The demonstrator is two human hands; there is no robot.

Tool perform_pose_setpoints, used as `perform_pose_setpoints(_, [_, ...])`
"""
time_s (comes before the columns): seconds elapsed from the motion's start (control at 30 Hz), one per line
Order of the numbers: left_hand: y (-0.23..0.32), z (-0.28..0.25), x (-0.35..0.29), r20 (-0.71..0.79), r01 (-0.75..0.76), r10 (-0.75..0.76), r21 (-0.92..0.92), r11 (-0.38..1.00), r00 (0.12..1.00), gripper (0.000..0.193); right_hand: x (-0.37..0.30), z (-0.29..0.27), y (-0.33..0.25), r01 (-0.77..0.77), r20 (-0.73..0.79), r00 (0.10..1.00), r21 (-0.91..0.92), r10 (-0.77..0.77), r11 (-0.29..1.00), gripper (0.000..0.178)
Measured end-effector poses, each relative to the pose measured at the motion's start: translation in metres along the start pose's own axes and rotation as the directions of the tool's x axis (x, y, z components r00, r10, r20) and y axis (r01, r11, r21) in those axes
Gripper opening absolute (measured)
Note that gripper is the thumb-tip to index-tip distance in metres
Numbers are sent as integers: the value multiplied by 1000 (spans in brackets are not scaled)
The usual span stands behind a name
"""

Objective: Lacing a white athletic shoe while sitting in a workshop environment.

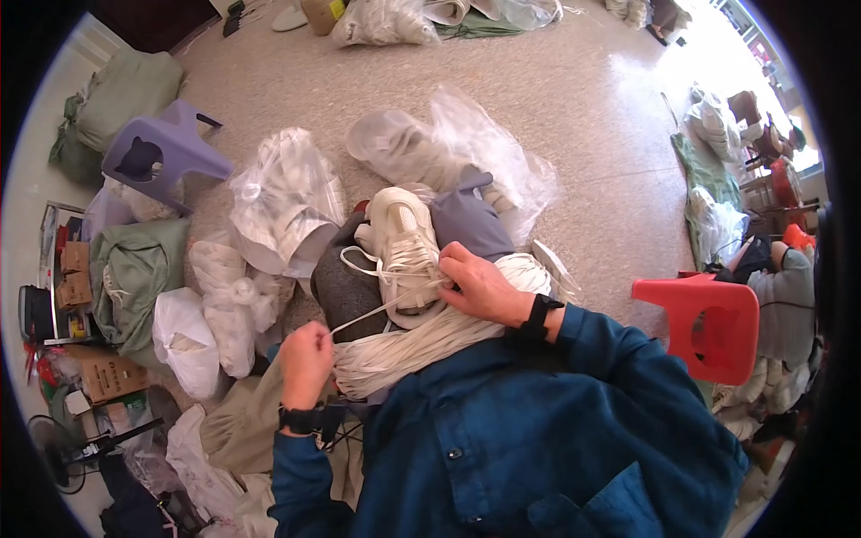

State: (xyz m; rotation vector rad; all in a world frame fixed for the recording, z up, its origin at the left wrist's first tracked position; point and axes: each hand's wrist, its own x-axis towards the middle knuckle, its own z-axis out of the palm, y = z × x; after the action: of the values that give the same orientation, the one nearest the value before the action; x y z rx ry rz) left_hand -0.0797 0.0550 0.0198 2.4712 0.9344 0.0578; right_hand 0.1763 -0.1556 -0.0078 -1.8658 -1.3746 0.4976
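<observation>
A cream sneaker (400, 224) rests on my lap with its toe pointing away from me. A pale shoelace is threaded through its eyelets, and a loop of it hangs off the left side. My left hand (306, 359) is closed on the shoelace (375, 311), which runs taut up to the shoe. On the shoe's right side my right hand (475, 282) pinches at the lacing, with its fingertips partly hidden. A thick bundle of pale laces (413, 352) lies across my lap beneath both hands.
Clear plastic bags of shoes (291, 193) lie on the floor ahead, beside another bag (448, 148). A purple stool (170, 148) stands at left, a red stool (704, 323) at right. Green sacks (134, 278) and cardboard boxes (112, 372) line the left side.
</observation>
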Motion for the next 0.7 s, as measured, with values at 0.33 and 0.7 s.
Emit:
perform_pose_setpoints(0.33, [66,21,6,42,-9,28,-407,913,999,25,6,-14,-4,35,75,996,125,-45,992,21])
perform_pose_setpoints(0.7, [70,76,32,-160,-235,201,-233,944,966,23,21,-19,-4,304,133,945,-8,-300,953,12])
